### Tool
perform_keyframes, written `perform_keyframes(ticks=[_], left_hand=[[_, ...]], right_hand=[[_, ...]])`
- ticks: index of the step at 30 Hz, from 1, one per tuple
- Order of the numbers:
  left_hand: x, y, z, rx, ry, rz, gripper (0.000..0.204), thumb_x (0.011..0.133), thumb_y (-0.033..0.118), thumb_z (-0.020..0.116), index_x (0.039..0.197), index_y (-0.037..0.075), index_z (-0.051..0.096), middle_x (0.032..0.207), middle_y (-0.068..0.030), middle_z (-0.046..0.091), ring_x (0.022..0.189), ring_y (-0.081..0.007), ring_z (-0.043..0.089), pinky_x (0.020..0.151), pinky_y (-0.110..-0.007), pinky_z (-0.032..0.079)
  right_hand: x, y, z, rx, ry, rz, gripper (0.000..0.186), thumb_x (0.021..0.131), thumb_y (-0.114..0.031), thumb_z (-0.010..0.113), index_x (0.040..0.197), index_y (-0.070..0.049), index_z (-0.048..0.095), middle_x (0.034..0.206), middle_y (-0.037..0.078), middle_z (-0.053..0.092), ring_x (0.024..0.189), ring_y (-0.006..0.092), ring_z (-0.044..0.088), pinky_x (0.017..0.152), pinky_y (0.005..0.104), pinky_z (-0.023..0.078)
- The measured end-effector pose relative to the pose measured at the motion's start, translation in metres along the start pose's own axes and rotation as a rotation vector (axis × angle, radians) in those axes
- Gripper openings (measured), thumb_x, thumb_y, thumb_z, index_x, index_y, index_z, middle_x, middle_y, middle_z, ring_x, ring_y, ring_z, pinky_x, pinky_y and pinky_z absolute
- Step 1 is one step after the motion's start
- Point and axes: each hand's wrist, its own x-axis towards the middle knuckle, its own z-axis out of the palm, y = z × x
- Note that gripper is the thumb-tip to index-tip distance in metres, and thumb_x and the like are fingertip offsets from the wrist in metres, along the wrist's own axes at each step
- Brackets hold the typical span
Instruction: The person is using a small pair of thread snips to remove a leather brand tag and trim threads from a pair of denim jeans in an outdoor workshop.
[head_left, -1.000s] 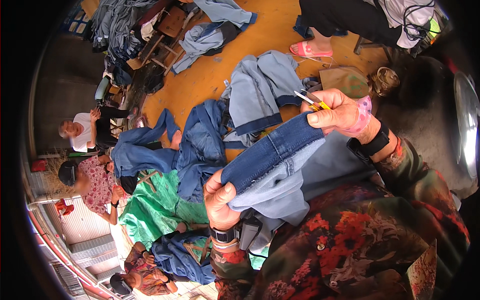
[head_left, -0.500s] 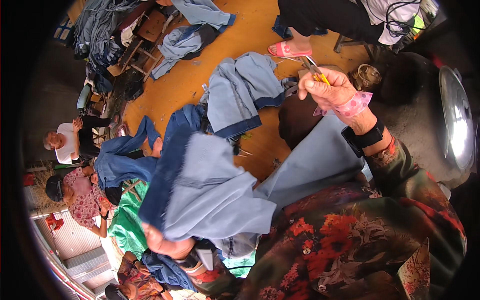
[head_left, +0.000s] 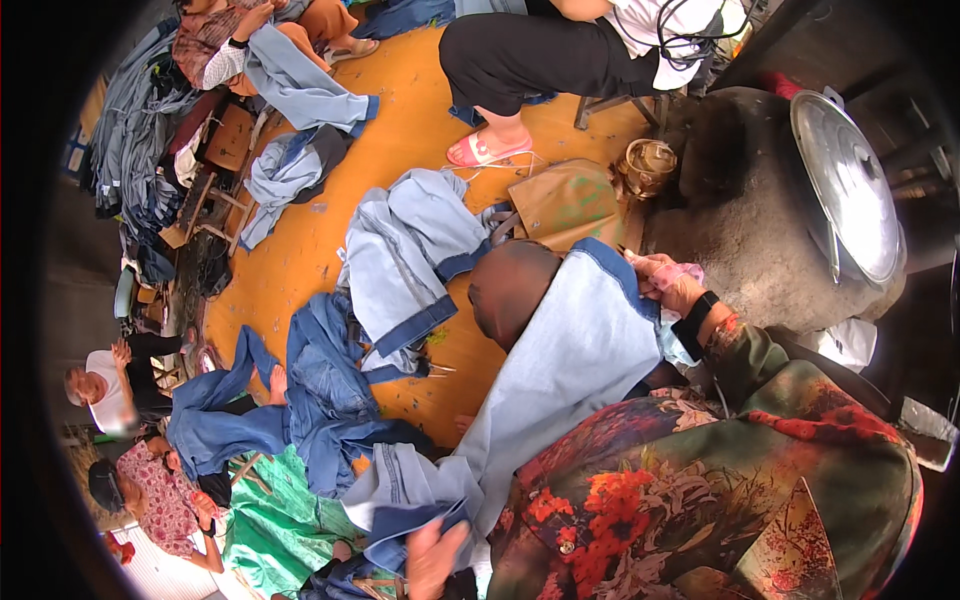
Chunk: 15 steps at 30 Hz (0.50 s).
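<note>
A pair of light blue jeans [head_left: 570, 350] with dark blue hems lies across my lap, one leg stretched out to the right. At that leg's dark hem [head_left: 610, 268] is my right hand [head_left: 664, 278], its fingers closed. A dark tip shows by the fingers; the rest of the thread snips is hidden now, though yellow handles showed in that hand earlier. Low in the view, my left hand [head_left: 435, 555] is slightly blurred, fingers stretched out, beside the other dark hem [head_left: 415, 535]. It appears to hold nothing.
More jeans [head_left: 400, 250] lie on the orange floor [head_left: 270, 290] ahead. A brown round stool [head_left: 512, 292] stands past my knees. To the right is an earthen stove [head_left: 735, 240] with a metal lid [head_left: 845, 185]. Several people sit around, one in black trousers [head_left: 540, 55].
My left hand has let go of the raised leg and moved down. My right hand has come lower, to a hem now spread at the right. The view has shifted.
</note>
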Motion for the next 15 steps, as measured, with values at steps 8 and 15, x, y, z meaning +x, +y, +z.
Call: perform_keyframes(ticks=[8, 15], left_hand=[[0.031, 0.033, 0.048, 0.567, -0.01, 0.295, 0.028, 0.081, 0.004, 0.055, 0.108, 0.001, 0.05, 0.091, -0.0062, 0.059, 0.084, -0.0206, 0.056, 0.076, -0.027, 0.042], [-0.031, 0.142, 0.026, 0.461, -0.028, 0.313, 0.019, 0.085, 0.002, 0.051, 0.103, -0.001, 0.055, 0.096, -0.0132, 0.061, 0.087, -0.0241, 0.059, 0.079, -0.031, 0.045]], right_hand=[[-0.02, -0.055, 0.018, 0.155, -0.228, -0.177, 0.014, 0.078, -0.02, 0.07, 0.079, -0.011, 0.058, 0.061, -0.01, 0.044, 0.046, 0.0, 0.032, 0.04, 0.0172, 0.024], [-0.055, -0.102, 0.05, 0.036, -0.333, -0.361, 0.011, 0.077, -0.018, 0.071, 0.083, -0.013, 0.063, 0.068, -0.01, 0.051, 0.051, -0.0006, 0.036, 0.044, 0.0164, 0.024]])
